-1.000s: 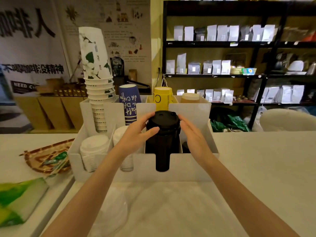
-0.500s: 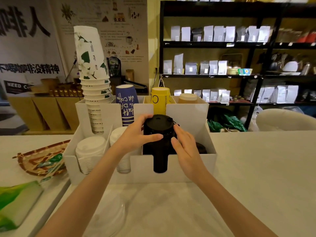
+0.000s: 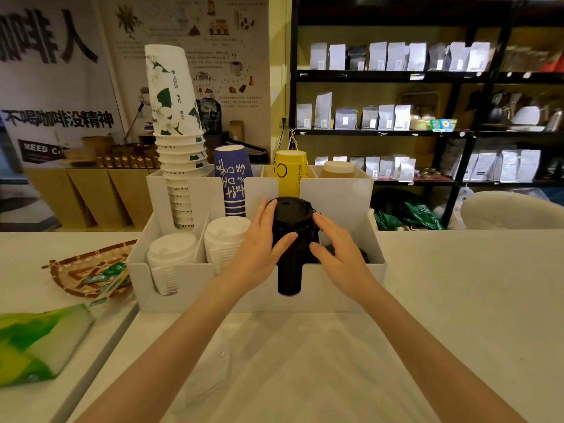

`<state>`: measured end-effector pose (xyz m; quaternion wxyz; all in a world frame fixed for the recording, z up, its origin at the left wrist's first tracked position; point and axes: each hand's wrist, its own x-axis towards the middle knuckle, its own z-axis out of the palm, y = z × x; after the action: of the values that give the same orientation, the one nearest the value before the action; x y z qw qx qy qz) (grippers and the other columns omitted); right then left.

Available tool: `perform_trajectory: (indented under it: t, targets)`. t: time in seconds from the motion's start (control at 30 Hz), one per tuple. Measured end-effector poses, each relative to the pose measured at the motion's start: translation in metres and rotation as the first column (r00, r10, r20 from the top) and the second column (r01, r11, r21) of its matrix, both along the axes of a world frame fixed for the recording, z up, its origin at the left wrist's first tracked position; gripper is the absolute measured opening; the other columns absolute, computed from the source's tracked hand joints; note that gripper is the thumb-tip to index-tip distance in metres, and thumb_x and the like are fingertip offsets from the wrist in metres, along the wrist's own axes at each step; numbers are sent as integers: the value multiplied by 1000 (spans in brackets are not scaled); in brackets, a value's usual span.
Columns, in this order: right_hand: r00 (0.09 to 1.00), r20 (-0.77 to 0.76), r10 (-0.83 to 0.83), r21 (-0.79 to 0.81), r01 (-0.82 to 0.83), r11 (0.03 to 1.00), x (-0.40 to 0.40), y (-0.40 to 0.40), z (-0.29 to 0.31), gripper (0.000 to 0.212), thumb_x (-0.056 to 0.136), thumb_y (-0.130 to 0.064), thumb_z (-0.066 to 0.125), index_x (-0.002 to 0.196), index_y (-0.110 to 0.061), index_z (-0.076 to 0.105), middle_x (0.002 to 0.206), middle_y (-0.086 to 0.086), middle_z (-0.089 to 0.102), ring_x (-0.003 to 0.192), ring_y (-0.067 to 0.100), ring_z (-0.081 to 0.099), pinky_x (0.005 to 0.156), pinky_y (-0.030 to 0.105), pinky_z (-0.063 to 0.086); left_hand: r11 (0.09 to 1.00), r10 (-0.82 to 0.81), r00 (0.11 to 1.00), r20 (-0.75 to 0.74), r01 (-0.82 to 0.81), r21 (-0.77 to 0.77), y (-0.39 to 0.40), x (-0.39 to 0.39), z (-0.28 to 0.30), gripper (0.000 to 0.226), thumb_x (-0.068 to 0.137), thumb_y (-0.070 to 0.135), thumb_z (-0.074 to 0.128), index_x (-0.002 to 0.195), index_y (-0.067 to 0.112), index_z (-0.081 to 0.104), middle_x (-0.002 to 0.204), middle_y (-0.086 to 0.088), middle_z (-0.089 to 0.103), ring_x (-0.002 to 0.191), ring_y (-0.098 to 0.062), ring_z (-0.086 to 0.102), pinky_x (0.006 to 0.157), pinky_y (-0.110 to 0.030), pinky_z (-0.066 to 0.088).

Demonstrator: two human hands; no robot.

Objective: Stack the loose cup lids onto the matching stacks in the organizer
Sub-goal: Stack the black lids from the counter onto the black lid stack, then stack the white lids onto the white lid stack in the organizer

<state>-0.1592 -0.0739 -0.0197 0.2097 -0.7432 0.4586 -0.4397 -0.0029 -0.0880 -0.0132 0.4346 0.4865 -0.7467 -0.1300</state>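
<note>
left hand (image 3: 259,251) steadying black lid stack (image 3: 291,239) in organizer (image 3: 345,282) third slot, fingers curled on its side. right hand (image 3: 338,254) now coming off stack, fingers spread, holding nothing. black lids seated; clear lids (image 3: 207,374) waiting on counter.

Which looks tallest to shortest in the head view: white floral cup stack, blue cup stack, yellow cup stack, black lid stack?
1. white floral cup stack, clearly the tallest.
2. black lid stack, though it stands nearer the camera.
3. blue cup stack and yellow cup stack: alike, bases hidden by the organizer, so unranked.
</note>
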Motion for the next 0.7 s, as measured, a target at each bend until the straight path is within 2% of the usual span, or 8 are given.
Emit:
perform_trajectory:
  t: [0.07, 0.13, 0.23, 0.3, 0.4, 0.5, 0.6, 0.7]
  targets:
    - [996, 92, 3, 34, -6, 999, 0, 3, 4, 48, 91, -14, 45, 137, -21, 33, 147, 1, 36, 134, 18, 32, 113, 45, 28, 999, 14, 999, 31, -16, 38, 3, 1, -1, 70, 89, 34, 44, 142, 19, 1, 156, -2, 1, 142, -13, 1, 103, -14, 5]
    - [990, 135, -36, -4, 37, 999, 4, 9, 3, 44, 90, -12, 46, 133, -17, 38, 141, 4, 42, 130, 18, 37, 109, 46, 33, 998, 1, 997, 71, -6, 67, 8, 6, 1, 71, 89, 34, 43, 142, 19, -3, 156, -2, -2, 142, -13, -2, 107, -19, 4]
    - [982, 172, -76, -128, 99, 987, 17, 27, -9, 39, 87, -7, 49, 125, -16, 45, 127, 1, 50, 119, 16, 45, 100, 32, 42, 997, -49, 996, 69, 44, 64, 27, 19, 1, 68, 89, 32, 45, 142, 20, 5, 155, 1, 9, 141, -10, 8, 113, -24, 9]
    - [981, 191, -43, -148, 72, 986, 30, 40, -20, 37, 86, -8, 50, 121, -17, 46, 118, -4, 50, 111, 11, 48, 91, 16, 40, 998, -52, 999, 3, 52, 32, 45, 30, 0, 57, 89, 31, 46, 140, 21, 21, 150, 0, 29, 135, -10, 27, 112, -30, 24]
    - [987, 112, 119, -59, -112, 992, 49, 54, -35, 33, 88, -13, 47, 120, -21, 48, 113, -8, 53, 100, 1, 50, 85, 15, 40, 999, 45, 998, -54, -45, -10, 69, 49, -3, 43, 88, 29, 46, 131, 21, 39, 133, -1, 50, 116, -6, 45, 97, -24, 41]
    - [955, 24, 296, 123, -297, 947, 69, 65, -49, 38, 90, -20, 46, 128, -24, 41, 120, -4, 55, 103, 7, 51, 89, 22, 40, 990, 143, 986, -80, -143, 15, 86, 70, -11, 41, 88, 32, 45, 128, 22, 41, 130, -1, 52, 110, -6, 48, 83, -10, 38]
    - [929, 21, 368, 292, -358, 887, 84, 71, -59, 45, 91, -32, 43, 135, -28, 33, 132, -2, 49, 112, 9, 47, 95, 25, 37, 971, 211, 975, -67, -202, 127, 103, 90, -25, 59, 82, 45, 50, 134, 28, 29, 142, 2, 39, 118, -7, 41, 94, -22, 38]
    - [914, 120, 389, 418, -402, 815, 94, 77, -66, 49, 91, -38, 43, 137, -29, 30, 136, -1, 44, 115, 9, 44, 91, 22, 34, 929, 222, 974, 34, -222, 297, 124, 103, -44, 101, 61, 60, 64, 140, 35, 5, 154, 8, 13, 135, -11, 23, 111, -37, 26]
